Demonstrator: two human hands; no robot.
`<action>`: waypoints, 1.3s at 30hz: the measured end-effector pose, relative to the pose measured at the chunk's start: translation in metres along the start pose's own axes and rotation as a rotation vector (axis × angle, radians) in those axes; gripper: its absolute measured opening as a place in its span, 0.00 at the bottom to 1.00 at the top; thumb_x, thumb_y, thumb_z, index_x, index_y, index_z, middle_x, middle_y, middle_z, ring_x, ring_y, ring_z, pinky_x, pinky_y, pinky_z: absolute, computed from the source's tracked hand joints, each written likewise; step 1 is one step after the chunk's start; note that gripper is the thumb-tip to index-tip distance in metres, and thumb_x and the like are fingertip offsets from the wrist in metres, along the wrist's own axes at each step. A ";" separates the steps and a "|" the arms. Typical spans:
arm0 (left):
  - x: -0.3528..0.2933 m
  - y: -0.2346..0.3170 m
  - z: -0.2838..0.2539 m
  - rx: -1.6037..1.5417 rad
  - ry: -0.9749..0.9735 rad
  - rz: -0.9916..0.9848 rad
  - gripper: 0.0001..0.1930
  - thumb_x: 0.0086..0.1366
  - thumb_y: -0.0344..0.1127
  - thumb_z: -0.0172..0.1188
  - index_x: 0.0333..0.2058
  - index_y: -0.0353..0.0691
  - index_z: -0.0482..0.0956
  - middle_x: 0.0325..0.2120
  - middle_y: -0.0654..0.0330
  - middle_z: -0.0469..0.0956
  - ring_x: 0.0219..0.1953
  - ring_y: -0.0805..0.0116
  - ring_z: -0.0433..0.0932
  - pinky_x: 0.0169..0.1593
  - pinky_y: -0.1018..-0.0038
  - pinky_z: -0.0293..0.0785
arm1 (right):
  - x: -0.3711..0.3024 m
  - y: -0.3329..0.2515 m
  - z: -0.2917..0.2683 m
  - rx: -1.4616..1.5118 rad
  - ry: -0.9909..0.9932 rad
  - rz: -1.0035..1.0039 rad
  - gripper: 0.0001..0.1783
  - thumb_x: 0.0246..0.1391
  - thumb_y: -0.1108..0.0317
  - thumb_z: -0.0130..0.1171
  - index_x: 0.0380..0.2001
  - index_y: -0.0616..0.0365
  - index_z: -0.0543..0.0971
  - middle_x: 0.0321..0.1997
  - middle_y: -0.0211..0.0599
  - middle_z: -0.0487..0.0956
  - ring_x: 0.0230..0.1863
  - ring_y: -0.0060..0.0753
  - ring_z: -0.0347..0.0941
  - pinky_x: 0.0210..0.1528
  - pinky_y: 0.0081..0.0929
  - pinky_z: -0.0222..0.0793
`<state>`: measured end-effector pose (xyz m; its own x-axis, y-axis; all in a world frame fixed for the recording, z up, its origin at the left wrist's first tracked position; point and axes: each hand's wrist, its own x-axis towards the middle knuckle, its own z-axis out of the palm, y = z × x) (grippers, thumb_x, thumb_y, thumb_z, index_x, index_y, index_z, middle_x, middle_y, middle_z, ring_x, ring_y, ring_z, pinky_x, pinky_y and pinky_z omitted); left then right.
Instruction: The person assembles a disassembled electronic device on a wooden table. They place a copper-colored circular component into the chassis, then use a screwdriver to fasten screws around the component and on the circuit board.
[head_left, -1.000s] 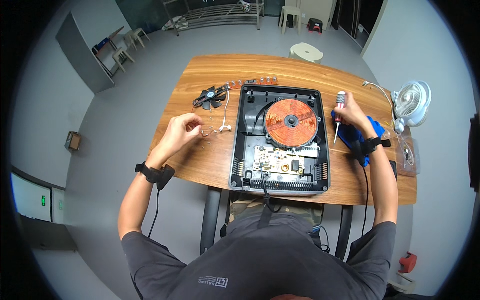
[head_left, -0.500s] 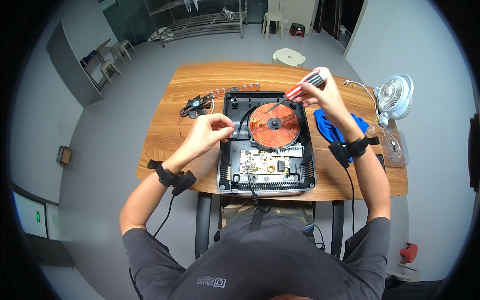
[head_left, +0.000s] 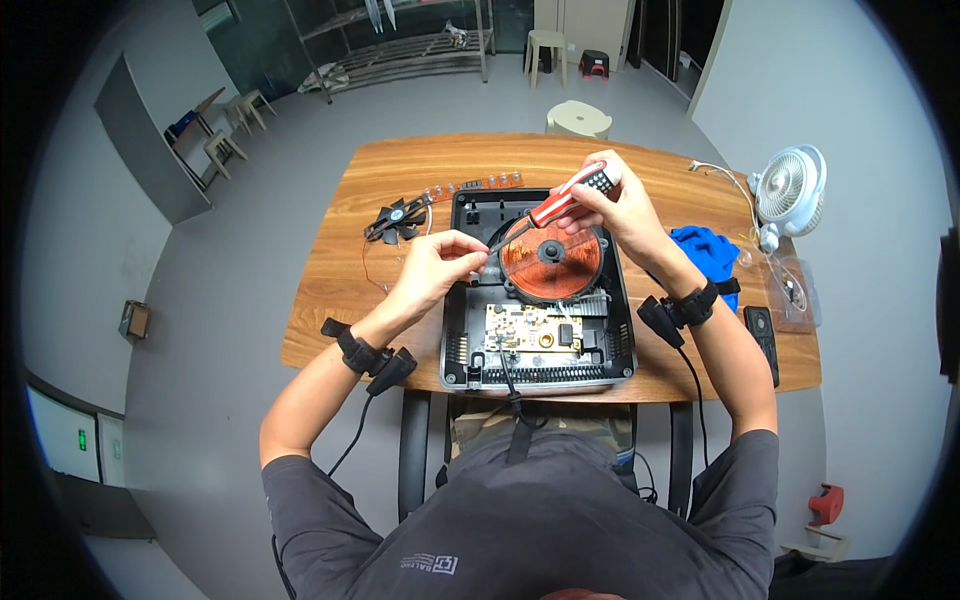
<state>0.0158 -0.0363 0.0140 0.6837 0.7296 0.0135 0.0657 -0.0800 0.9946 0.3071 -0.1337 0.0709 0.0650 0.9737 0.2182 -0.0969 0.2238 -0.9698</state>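
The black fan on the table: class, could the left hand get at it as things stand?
Probably yes: the black fan lies just beyond the left hand, and nothing tall appears between them.

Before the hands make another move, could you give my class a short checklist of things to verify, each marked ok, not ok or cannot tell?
1. Screwdriver held by its handle in the right hand: ok.
2. Screwdriver's shaft pointing toward the left hand: ok.
3. Small part in the left hand's pinch: cannot tell, too small to make out.
4. Copper coil and circuit board inside the black casing: ok.
5. Full view of the coil: not ok, the screwdriver crosses its upper-left part.
6. Black fan outside the casing: ok, it lies on the wooden tabletop to the left.
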 end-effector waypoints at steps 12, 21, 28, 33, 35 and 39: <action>0.000 -0.005 0.000 -0.037 0.032 -0.033 0.10 0.72 0.31 0.67 0.47 0.31 0.86 0.39 0.57 0.87 0.40 0.73 0.86 0.44 0.78 0.83 | -0.003 0.007 0.001 0.002 0.000 -0.031 0.19 0.71 0.68 0.61 0.55 0.57 0.63 0.51 0.59 0.84 0.39 0.41 0.88 0.40 0.33 0.89; -0.001 -0.007 0.002 -0.149 0.002 -0.102 0.12 0.73 0.32 0.67 0.49 0.30 0.84 0.41 0.54 0.87 0.41 0.70 0.87 0.49 0.76 0.86 | -0.006 0.010 -0.001 0.001 -0.008 -0.022 0.17 0.72 0.68 0.58 0.55 0.56 0.63 0.52 0.60 0.84 0.40 0.40 0.88 0.42 0.33 0.89; -0.002 -0.009 0.000 -0.308 -0.025 -0.177 0.13 0.73 0.32 0.67 0.51 0.31 0.82 0.45 0.51 0.86 0.45 0.68 0.87 0.51 0.76 0.87 | -0.008 0.011 -0.008 0.097 -0.037 0.020 0.14 0.71 0.67 0.60 0.51 0.58 0.67 0.51 0.55 0.83 0.44 0.43 0.88 0.44 0.35 0.90; -0.004 -0.008 -0.002 -0.339 -0.061 -0.154 0.15 0.73 0.32 0.67 0.54 0.31 0.80 0.46 0.51 0.86 0.46 0.67 0.88 0.51 0.76 0.87 | -0.010 0.008 -0.010 0.173 -0.044 0.068 0.15 0.69 0.66 0.64 0.49 0.61 0.70 0.47 0.49 0.83 0.45 0.44 0.88 0.46 0.35 0.90; -0.005 -0.003 0.001 -0.335 -0.063 -0.146 0.17 0.73 0.31 0.66 0.56 0.31 0.79 0.46 0.50 0.86 0.46 0.67 0.88 0.51 0.75 0.87 | -0.011 0.011 -0.014 0.172 -0.053 0.061 0.15 0.70 0.66 0.64 0.49 0.62 0.70 0.47 0.50 0.83 0.45 0.44 0.88 0.46 0.36 0.90; -0.007 0.000 0.005 -0.272 -0.058 -0.077 0.18 0.72 0.28 0.65 0.58 0.30 0.77 0.44 0.50 0.86 0.45 0.67 0.88 0.51 0.74 0.87 | -0.011 0.014 -0.018 0.194 -0.064 0.061 0.15 0.70 0.66 0.63 0.49 0.62 0.70 0.48 0.51 0.84 0.45 0.44 0.88 0.46 0.36 0.90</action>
<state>0.0147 -0.0454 0.0129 0.7249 0.6861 -0.0613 -0.0728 0.1649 0.9836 0.3224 -0.1422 0.0528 -0.0090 0.9850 0.1721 -0.2885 0.1623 -0.9436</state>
